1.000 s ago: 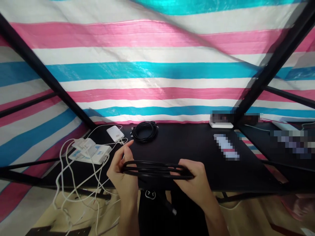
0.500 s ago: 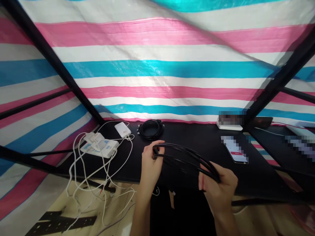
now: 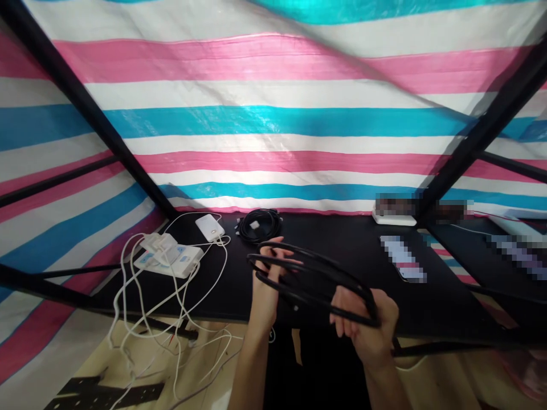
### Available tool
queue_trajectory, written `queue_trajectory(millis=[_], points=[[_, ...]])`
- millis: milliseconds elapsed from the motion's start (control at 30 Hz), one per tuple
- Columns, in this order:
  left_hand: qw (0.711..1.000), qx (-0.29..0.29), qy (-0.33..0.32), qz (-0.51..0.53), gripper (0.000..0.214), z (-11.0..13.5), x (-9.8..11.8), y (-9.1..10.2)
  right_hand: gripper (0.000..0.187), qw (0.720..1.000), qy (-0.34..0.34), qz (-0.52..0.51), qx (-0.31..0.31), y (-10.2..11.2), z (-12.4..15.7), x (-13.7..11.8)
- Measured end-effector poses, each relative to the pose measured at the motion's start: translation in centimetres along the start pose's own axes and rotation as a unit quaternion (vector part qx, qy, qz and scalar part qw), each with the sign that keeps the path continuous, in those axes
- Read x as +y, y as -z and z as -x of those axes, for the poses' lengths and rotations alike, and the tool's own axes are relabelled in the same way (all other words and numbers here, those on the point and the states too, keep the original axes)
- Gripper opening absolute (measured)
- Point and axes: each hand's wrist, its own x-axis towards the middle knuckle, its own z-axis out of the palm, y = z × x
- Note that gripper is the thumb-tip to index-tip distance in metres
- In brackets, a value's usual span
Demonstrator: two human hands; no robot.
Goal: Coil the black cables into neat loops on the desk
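A black cable [image 3: 311, 266] in several long loops stretches between my two hands above the table. My left hand [image 3: 268, 273] is at the left end, its fingers curled among the loops. The right end of the loops lies in the grip of my right hand [image 3: 371, 319], with the thumb side pressing on the strands. A small light-coloured tip [image 3: 296, 308] shows below the loops. Beyond my left hand, a second coil of black cable [image 3: 273, 225] rests on the table, with a small white piece [image 3: 255, 225] inside its ring.
The black table [image 3: 342, 233] holds a white power strip [image 3: 188, 263] with tangled white cords [image 3: 123, 296], a white power bank [image 3: 209, 228], a phone [image 3: 402, 259] and a white box-like item [image 3: 395, 219]. Black frame posts [image 3: 85, 108] and striped sheeting [image 3: 273, 119] surround it.
The loops have spread apart, and their left end now reaches past my left fingers. My hands have come slightly closer together. A white piece now shows inside the coil on the table.
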Motion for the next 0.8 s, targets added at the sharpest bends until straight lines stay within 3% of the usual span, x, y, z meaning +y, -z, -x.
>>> queue_trajectory(millis=[100, 167, 200, 333, 433, 533, 800], points=[[0.991, 0.113, -0.067, -0.028, 0.022, 0.2, 0.6, 0.2, 0.038, 0.995, -0.087, -0.055, -0.002, 0.7, -1.2, 0.7], [0.985, 0.122, -0.102, -0.070, 0.018, 0.4, 0.7, 0.2, 0.016, 0.992, -0.115, -0.041, 0.018, 0.9, -1.7, 0.8], [0.983, 0.110, -0.114, -0.089, 0.019, 0.5, 0.7, 0.2, 0.017, 0.992, -0.118, -0.032, 0.031, 0.9, -1.8, 0.7], [0.983, 0.068, -0.120, -0.125, 0.044, 0.7, 0.6, 0.2, 0.067, 0.993, -0.074, 0.035, 0.084, 0.7, -1.7, 0.7], [0.984, 0.074, -0.099, -0.125, 0.056, 0.6, 0.3, 0.3, 0.080, 0.990, -0.035, 0.098, 0.092, 0.8, -1.7, 0.9], [0.986, 0.065, -0.081, -0.128, 0.060, 0.4, 0.2, 0.5, 0.068, 0.988, -0.015, 0.133, 0.074, 0.9, -1.8, 0.9], [0.972, -0.057, -0.063, -0.219, 0.050, 0.2, 0.0, 0.9, 0.022, 0.987, -0.027, 0.151, 0.057, 1.4, -1.8, 1.7]])
